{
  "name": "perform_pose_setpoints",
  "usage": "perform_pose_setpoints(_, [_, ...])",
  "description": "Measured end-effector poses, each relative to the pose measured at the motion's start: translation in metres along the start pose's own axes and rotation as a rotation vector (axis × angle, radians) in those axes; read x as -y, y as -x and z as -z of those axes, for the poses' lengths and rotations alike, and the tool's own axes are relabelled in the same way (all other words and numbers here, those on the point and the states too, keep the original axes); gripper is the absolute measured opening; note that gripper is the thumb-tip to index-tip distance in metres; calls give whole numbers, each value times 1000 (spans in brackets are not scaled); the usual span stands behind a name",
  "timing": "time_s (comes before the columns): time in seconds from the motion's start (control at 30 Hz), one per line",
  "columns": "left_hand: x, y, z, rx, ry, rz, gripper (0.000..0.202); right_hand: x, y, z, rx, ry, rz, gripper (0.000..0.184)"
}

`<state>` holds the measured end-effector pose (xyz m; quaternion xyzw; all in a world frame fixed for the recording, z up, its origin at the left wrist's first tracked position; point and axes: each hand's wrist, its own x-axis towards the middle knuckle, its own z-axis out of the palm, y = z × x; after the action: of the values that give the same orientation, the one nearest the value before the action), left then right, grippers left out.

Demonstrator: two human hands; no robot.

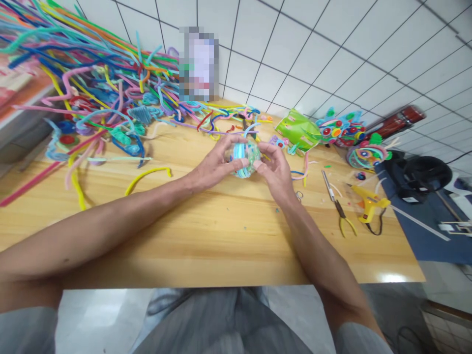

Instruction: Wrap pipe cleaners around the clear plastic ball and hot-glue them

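Note:
Between my hands, above the middle of the wooden table (221, 246), is a small rounded ball-like piece (244, 156) with blue, white and green bands, apparently made of pipe cleaners. My left hand (219, 162) grips its left side, the thumb lying across the front. On the other side my right hand (272, 169) closes round it, thumb at the front and fingers behind. The fingertips at the back of the ball are partly hidden. Beyond my right hand lie a green packet (298, 129) and small coloured pieces.
A large heap of coloured pipe cleaners (110, 73) fills the back left. At right lie yellow-handled pliers (342, 216), a box-cutter-like knife (327, 185) and a yellow glue gun (368, 200). Decorated colourful pieces (365, 155) and a red thermos-like cylinder (400, 122) stand near the tiled wall.

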<state>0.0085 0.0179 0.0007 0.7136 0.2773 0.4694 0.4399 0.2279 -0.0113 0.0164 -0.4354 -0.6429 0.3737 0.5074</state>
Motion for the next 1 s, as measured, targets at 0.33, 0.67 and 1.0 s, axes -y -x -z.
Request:
perform_pose_setpoints(0.33, [8, 4, -1, 30, -136, -91, 59, -9, 9, 2, 82, 275, 169, 57])
perform_pose_setpoints(0.67, [13, 6, 2, 76, -183, -131, 61, -9, 12, -1, 93, 414, 322, 75])
perform_pose_setpoints(1.0, [12, 8, 2, 97, -214, -134, 58, -13, 11, 2, 117, 393, 330, 79])
